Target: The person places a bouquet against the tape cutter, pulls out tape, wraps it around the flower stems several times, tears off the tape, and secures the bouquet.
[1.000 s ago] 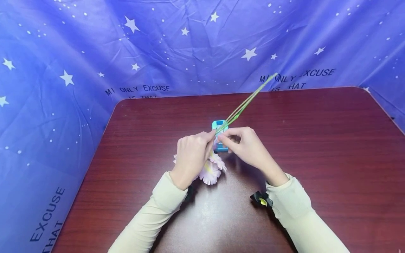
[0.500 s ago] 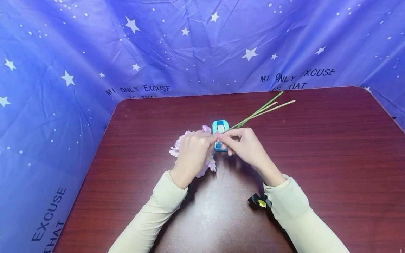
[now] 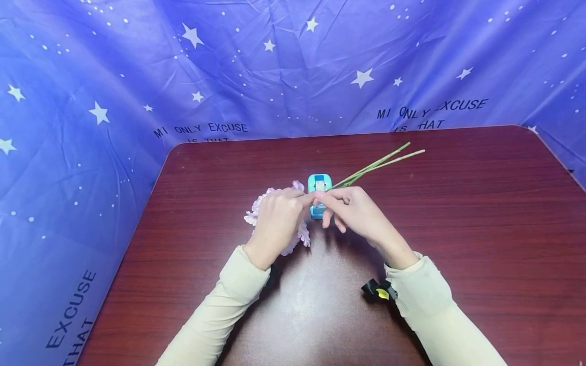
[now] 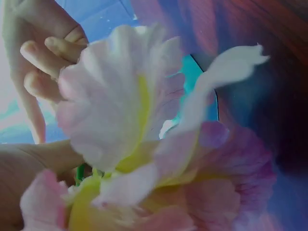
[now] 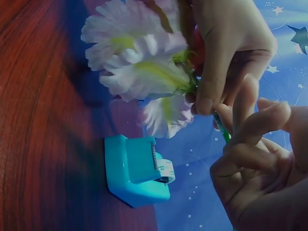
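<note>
- From the head camera, I saw the person's left hand (image 3: 276, 216) pinching the flowers (image 5: 144, 72) by the stems (image 3: 373, 166), close under the pale pink, yellow-centred blooms.
- The right hand (image 3: 359, 211) had bent fingers, with thumb and forefinger meeting at the left fingertips; I could not tell what it gripped.
- The stems slanted past the right hand toward the table's (image 3: 480, 229) far edge.
- A turquoise tape dispenser (image 5: 137, 168) stood on the table, partly covered by fingertips.
- A starry blue curtain (image 3: 274, 76) hung behind.
</note>
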Action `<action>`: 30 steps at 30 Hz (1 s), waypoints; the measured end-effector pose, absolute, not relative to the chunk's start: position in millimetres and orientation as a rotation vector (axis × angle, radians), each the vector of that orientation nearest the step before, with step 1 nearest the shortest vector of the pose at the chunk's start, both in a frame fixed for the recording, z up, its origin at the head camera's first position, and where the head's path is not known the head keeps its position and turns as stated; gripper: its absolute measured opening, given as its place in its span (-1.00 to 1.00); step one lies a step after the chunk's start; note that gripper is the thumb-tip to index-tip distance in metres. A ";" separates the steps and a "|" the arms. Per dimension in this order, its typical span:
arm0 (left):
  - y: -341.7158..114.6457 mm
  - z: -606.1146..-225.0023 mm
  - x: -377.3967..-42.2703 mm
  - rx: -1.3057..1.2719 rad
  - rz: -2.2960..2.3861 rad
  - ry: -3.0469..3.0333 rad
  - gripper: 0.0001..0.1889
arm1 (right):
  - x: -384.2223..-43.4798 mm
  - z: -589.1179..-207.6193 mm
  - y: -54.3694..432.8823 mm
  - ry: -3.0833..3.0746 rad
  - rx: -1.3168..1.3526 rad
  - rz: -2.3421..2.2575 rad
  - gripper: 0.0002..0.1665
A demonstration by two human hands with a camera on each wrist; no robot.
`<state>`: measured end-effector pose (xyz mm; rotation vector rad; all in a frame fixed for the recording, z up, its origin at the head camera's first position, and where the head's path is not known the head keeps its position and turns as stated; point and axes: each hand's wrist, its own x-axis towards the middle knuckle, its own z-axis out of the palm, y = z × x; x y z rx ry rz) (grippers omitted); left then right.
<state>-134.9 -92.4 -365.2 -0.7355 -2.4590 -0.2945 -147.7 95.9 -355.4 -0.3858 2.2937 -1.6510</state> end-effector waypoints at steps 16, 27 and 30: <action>-103.9 -362.1 -142.0 -0.771 -0.360 -2.490 -0.84 | -146.6 -347.1 103.7 2.360 -0.544 -1.460 -0.74; -105.0 -356.7 -141.6 -0.848 -0.382 -2.519 -0.85 | -144.0 -348.5 102.4 2.959 -1.102 -1.348 -0.63; -103.9 -356.8 -141.2 -0.864 -0.386 -2.520 -0.87 | -143.4 -350.0 101.5 3.002 -1.170 -1.264 -0.62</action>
